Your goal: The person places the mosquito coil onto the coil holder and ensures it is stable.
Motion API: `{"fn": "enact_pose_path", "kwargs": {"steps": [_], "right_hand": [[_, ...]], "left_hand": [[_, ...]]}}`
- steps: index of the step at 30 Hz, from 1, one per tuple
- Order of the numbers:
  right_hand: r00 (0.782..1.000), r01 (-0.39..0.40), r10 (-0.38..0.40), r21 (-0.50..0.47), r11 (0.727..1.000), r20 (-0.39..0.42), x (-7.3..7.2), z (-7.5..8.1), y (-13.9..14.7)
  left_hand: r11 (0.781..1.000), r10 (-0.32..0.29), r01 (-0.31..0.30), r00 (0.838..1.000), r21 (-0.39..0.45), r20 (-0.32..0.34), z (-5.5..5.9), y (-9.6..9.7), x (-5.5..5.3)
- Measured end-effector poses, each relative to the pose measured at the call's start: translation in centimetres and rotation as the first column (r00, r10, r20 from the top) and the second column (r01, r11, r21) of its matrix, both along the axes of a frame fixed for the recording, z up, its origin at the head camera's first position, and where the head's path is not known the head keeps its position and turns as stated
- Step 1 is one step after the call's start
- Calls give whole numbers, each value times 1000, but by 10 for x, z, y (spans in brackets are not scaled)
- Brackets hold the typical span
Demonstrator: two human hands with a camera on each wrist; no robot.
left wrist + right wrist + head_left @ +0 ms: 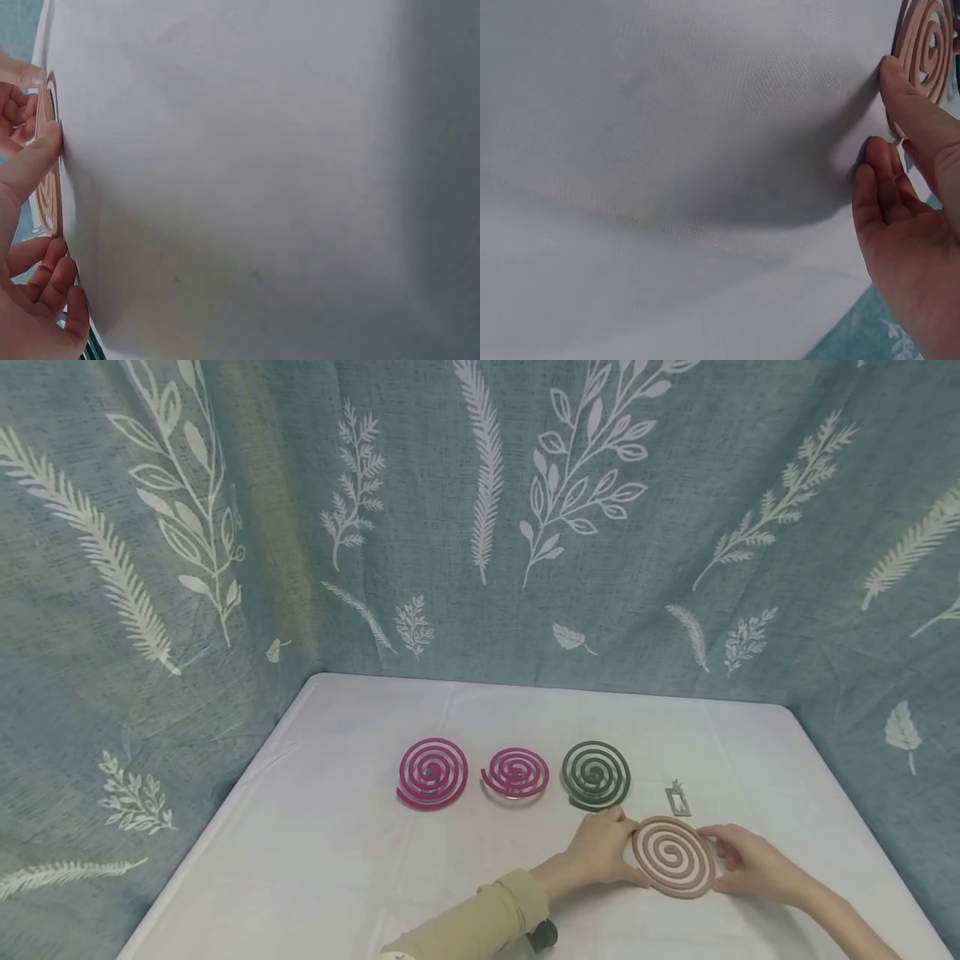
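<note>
A flat brown mosquito coil (673, 857) lies between my two hands at the right of the table in the head view. My left hand (603, 850) holds its left edge, fingers at the upper side and thumb lower down. On the opposite edge my right hand (757, 862) grips it with thumb and index finger. The left wrist view shows the coil (46, 196) edge-on, with the left thumb across its rim. In the right wrist view, the right thumb and fingers are at the near rim of the coil (922, 54).
Behind the hands, a green coil (596, 776) and two magenta coils, the middle one (516, 772) and the left one (432, 774), form a row. A small metal stand (678, 799) lies just beyond the brown coil. A patterned curtain (465, 635) borders the white table (315, 860).
</note>
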State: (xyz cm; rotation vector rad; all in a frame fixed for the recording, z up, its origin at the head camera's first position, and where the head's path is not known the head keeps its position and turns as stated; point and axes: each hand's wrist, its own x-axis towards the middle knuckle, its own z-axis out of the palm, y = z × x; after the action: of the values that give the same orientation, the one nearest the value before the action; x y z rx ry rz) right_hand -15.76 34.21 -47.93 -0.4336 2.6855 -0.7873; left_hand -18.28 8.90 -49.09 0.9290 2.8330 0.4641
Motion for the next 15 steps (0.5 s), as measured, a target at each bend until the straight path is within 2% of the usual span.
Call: {"fn": "enact_pose_path", "kwargs": {"steps": [4, 10, 15], "right_hand": [[1000, -3, 3, -6, 1000, -13, -2, -1, -3], [992, 114, -113, -6, 993, 53, -1, 1, -12], [993, 115, -114, -11, 993, 30, 1, -2, -10]], "left_hand": [[999, -10, 10, 1000, 36, 9, -1, -3, -2], [999, -19, 18, 1000, 45, 16, -1, -5, -3], [999, -12, 11, 1000, 41, 19, 1, -5, -1]]}}
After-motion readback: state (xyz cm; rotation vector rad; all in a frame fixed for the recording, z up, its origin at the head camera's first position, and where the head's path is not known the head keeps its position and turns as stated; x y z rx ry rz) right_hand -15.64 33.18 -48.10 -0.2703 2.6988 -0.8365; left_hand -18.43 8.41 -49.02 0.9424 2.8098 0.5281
